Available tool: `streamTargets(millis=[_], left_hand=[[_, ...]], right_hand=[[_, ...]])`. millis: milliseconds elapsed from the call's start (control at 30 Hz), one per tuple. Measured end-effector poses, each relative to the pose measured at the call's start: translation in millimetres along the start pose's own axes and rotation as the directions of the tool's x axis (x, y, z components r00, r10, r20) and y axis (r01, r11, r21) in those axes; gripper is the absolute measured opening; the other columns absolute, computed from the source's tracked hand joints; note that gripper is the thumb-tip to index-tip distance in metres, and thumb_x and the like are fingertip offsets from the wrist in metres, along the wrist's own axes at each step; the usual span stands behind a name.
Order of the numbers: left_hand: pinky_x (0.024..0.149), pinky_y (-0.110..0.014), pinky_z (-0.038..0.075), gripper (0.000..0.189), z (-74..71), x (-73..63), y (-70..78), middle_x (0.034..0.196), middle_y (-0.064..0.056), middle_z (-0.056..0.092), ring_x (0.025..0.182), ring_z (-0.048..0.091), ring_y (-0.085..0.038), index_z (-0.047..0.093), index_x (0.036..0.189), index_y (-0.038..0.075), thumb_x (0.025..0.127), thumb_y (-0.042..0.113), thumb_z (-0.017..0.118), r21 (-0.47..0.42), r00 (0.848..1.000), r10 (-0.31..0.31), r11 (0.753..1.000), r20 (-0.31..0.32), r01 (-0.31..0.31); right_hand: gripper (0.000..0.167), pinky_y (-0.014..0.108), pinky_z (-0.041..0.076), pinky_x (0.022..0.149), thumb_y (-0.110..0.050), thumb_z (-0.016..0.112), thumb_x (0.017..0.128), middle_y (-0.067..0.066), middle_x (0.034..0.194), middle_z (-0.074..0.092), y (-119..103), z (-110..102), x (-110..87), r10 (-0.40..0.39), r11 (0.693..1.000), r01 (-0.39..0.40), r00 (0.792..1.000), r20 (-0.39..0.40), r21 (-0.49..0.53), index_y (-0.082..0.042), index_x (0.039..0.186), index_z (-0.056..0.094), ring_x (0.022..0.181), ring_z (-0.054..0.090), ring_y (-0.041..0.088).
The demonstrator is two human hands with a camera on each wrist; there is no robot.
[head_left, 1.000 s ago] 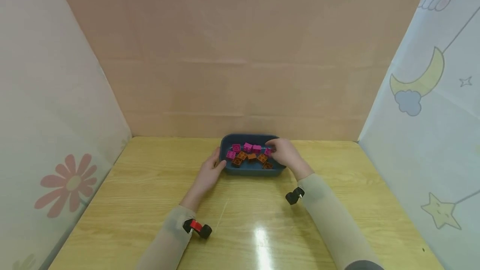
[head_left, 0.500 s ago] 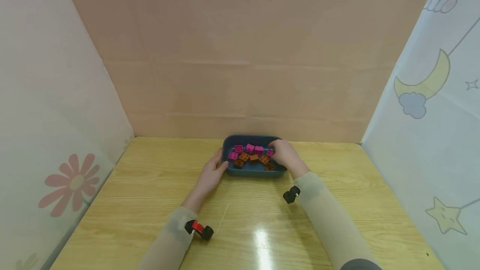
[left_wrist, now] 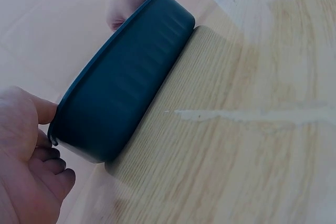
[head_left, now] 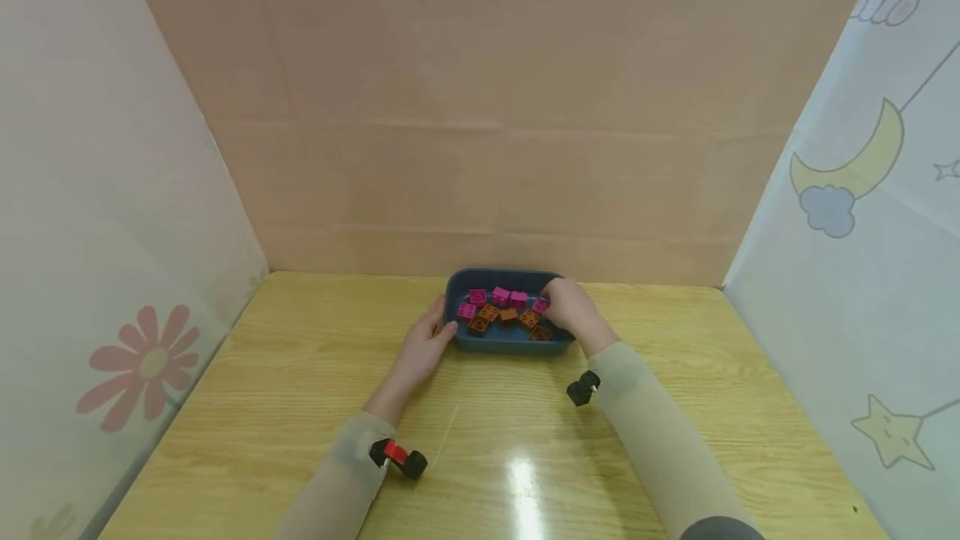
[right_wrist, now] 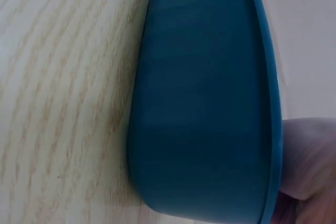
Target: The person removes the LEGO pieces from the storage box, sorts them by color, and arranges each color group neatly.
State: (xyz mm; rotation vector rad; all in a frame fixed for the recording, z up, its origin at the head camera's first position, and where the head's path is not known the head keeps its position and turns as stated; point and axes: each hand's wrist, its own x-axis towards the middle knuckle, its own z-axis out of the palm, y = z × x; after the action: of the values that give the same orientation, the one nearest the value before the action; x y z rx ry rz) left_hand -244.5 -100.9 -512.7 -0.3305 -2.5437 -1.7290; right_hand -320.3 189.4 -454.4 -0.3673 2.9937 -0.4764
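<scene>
A dark blue plastic basket point(head_left: 510, 347) stands on the table against the back wall. My left hand point(head_left: 423, 340) grips its left end, the thumb at the rim and the other fingers curled beneath it in the left wrist view. My right hand point(head_left: 573, 311) reaches over the right end into the basket, fingers bent down beside a pink toy brick point(head_left: 539, 306). Its fingertips are hidden, so I cannot tell whether they pinch that brick. Several other pink bricks point(head_left: 501, 296) and orange-brown bricks point(head_left: 508, 316) lie loose in the basket.
The wooden table point(head_left: 337, 357) stretches out on both sides and in front. A tan paper back wall point(head_left: 480, 148) rises right behind the basket. White printed side walls point(head_left: 862, 273) bound the table left and right.
The right hand's fingers have bent lower into the basket by the right-hand pink brick, then stayed there. My left hand keeps its hold. The whole head view has shifted slightly.
</scene>
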Motion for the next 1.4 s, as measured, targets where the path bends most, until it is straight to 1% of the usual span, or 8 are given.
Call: streamTargets(millis=[233, 333, 533, 800, 1000, 1100, 1300, 1400], left_hand=[[0.129, -0.053, 0.018, 0.065, 2.5, 0.2, -0.6, 0.171, -0.028, 0.024, 0.160, 0.021, -0.041, 0.027, 0.164, -0.009, 0.111, 0.014, 0.057, -0.005, 1.000, 0.003, 1.000, 0.008, -0.003], [0.129, -0.052, 0.018, 0.065, 2.3, 0.4, 0.2, 0.172, -0.028, 0.022, 0.160, 0.020, -0.040, 0.026, 0.164, -0.009, 0.112, 0.014, 0.056, -0.007, 1.000, 0.006, 1.000, 0.009, -0.006], [0.129, -0.052, 0.018, 0.066, -0.7, 0.0, 2.3, 0.173, -0.027, 0.021, 0.161, 0.019, -0.039, 0.025, 0.165, -0.008, 0.112, 0.017, 0.056, -0.003, 1.000, 0.005, 1.000, 0.008, -0.005], [0.129, -0.052, 0.018, 0.066, -2.5, -1.1, 2.0, 0.172, -0.028, 0.021, 0.161, 0.019, -0.039, 0.024, 0.164, -0.009, 0.112, 0.015, 0.056, 0.007, 1.000, 0.002, 1.000, 0.012, -0.002], [0.129, -0.053, 0.017, 0.066, -1.7, -1.3, 1.1, 0.172, -0.029, 0.020, 0.161, 0.018, -0.040, 0.024, 0.165, -0.009, 0.112, 0.015, 0.056, 0.020, 1.000, 0.009, 1.000, 0.022, -0.010], [0.129, -0.053, 0.016, 0.067, -2.4, -1.4, -0.8, 0.173, -0.027, 0.019, 0.161, 0.017, -0.039, 0.023, 0.166, -0.007, 0.113, 0.017, 0.055, 0.020, 1.000, 0.001, 1.000, 0.024, -0.001], [0.130, -0.052, 0.016, 0.068, -5.7, -2.3, -1.2, 0.174, -0.024, 0.019, 0.162, 0.017, -0.037, 0.022, 0.167, -0.005, 0.113, 0.019, 0.056, 0.025, 1.000, -0.012, 1.000, 0.029, 0.011], [0.129, -0.052, 0.017, 0.068, -5.2, -1.9, 0.5, 0.174, -0.026, 0.019, 0.162, 0.017, -0.038, 0.022, 0.166, -0.006, 0.113, 0.019, 0.056, 0.035, 0.999, -0.006, 0.999, 0.036, 0.004]], right_hand=[[0.009, 0.046, 0.061, 0.081, -0.006, 0.077, 0.095, 0.009, 0.089, 0.077, 0.6, -2.5, -7.5, -0.048, 0.998, 0.049, 0.999, -0.022, 0.031, 0.001, 0.099, 0.082, 0.077, 0.066, 0.022], [0.016, 0.046, 0.059, 0.080, -0.007, 0.076, 0.095, 0.011, 0.095, 0.077, -1.1, -8.5, -14.5, -0.069, 0.995, 0.071, 0.997, -0.037, 0.068, 0.001, 0.107, 0.081, 0.078, 0.065, 0.024], [0.038, 0.052, 0.059, 0.093, -0.009, 0.074, 0.095, 0.018, 0.124, 0.075, -1.9, -17.2, -32.7, -0.101, 0.977, 0.118, 0.990, -0.101, 0.178, 0.002, 0.131, 0.075, 0.109, 0.072, 0.033], [0.038, 0.044, 0.064, 0.087, -0.011, 0.075, 0.097, 0.020, 0.131, 0.072, 9.0, -12.7, -67.9, -0.114, 0.897, 0.179, 0.977, -0.182, 0.403, -0.001, 0.134, 0.074, 0.105, 0.076, 0.032], [0.039, 0.035, 0.063, 0.087, -0.007, 0.077, 0.098, 0.018, 0.136, 0.070, 46.1, -19.2, -91.6, -0.073, 0.835, 0.211, 0.958, -0.277, 0.509, -0.003, 0.137, 0.073, 0.116, 0.073, 0.036], [0.041, 0.035, 0.061, 0.093, -0.006, 0.075, 0.101, 0.020, 0.139, 0.067, 72.5, -23.0, -97.5, -0.072, 0.845, 0.213, 0.955, -0.289, 0.491, -0.001, 0.141, 0.069, 0.124, 0.068, 0.038], [0.041, 0.060, 0.053, 0.104, -0.005, 0.068, 0.105, 0.026, 0.142, 0.063, 109.5, -18.7, -99.3, -0.097, 0.894, 0.193, 0.964, -0.248, 0.404, 0.003, 0.145, 0.064, 0.131, 0.060, 0.047], [0.042, 0.064, 0.045, 0.112, -0.015, 0.066, 0.108, 0.021, 0.146, 0.061, 120.0, -10.9, -96.5, -0.079, 0.909, 0.148, 0.979, -0.187, 0.389, -0.002, 0.148, 0.064, 0.137, 0.055, 0.045]])
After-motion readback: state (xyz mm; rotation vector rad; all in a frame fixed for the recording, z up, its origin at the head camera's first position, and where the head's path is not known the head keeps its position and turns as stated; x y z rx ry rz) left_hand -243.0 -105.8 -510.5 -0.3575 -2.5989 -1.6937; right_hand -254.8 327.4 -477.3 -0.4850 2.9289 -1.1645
